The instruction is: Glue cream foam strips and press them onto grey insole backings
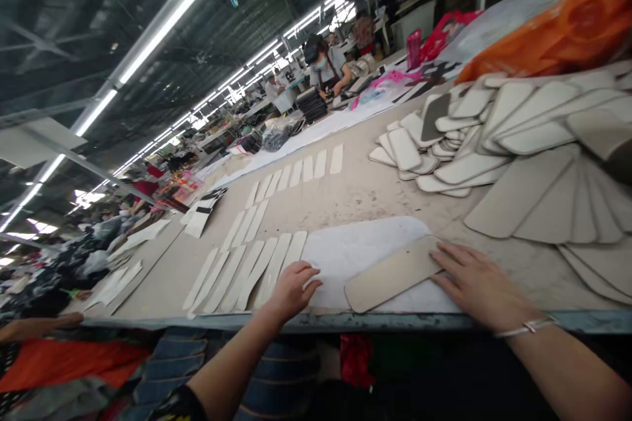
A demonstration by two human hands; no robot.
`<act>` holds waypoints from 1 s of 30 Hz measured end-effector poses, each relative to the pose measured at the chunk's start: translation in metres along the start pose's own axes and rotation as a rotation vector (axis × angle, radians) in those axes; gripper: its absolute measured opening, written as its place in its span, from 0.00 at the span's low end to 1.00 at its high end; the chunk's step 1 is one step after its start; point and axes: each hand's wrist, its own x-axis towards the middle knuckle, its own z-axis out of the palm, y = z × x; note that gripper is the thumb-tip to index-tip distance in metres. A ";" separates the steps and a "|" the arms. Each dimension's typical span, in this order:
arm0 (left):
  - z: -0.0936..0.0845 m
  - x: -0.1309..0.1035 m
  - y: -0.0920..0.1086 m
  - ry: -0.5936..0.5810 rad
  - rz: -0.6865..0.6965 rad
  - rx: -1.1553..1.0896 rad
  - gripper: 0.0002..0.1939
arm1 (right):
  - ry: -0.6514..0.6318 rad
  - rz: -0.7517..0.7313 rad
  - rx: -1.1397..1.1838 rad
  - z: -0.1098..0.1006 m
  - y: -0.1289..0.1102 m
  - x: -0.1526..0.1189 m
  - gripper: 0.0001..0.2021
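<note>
A beige panel with rounded corners (392, 275) lies slanted on a white sheet (363, 243) near the table's front edge. The fingers of my right hand (476, 282) are spread, with their tips at the panel's right end. My left hand (295, 286) is over the sheet's left side, thumb and fingers apart with nothing between them. Just left of it, a row of long pale strips (232, 277) lies on the table. Shorter strips (296, 172) lie in rows farther back.
Piles of pale panels (498, 138) and fanned larger panels (553, 197) cover the right of the table (365, 194). Orange plastic (548, 32) lies behind them. A person (328, 68) works across the table beside a dark stack (312, 105). Another person's arm (42, 325) is at far left.
</note>
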 end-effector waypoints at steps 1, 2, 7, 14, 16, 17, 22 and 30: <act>-0.009 -0.016 -0.013 -0.014 0.004 0.064 0.10 | -0.015 -0.002 -0.013 0.002 0.001 -0.001 0.22; -0.016 -0.032 -0.025 -0.037 0.009 0.123 0.09 | -0.024 -0.003 -0.021 0.004 0.002 -0.002 0.23; -0.031 -0.087 -0.060 -0.113 0.035 0.314 0.10 | -0.030 0.015 -0.022 0.008 0.004 -0.002 0.23; -0.020 -0.092 -0.058 -0.116 0.063 0.378 0.08 | -0.034 0.026 -0.002 0.001 0.000 -0.002 0.23; -0.022 -0.091 -0.057 -0.113 0.070 0.365 0.08 | -0.042 0.039 0.015 0.000 0.000 -0.003 0.22; -0.023 -0.092 -0.057 -0.111 0.072 0.353 0.08 | -0.043 0.042 0.020 -0.001 0.000 -0.003 0.22; -0.028 -0.099 -0.059 -0.161 0.083 0.318 0.09 | -0.037 0.038 0.023 -0.002 -0.001 -0.003 0.22; -0.024 -0.099 -0.061 -0.106 0.150 0.377 0.08 | -0.040 0.048 0.004 -0.005 -0.002 -0.002 0.21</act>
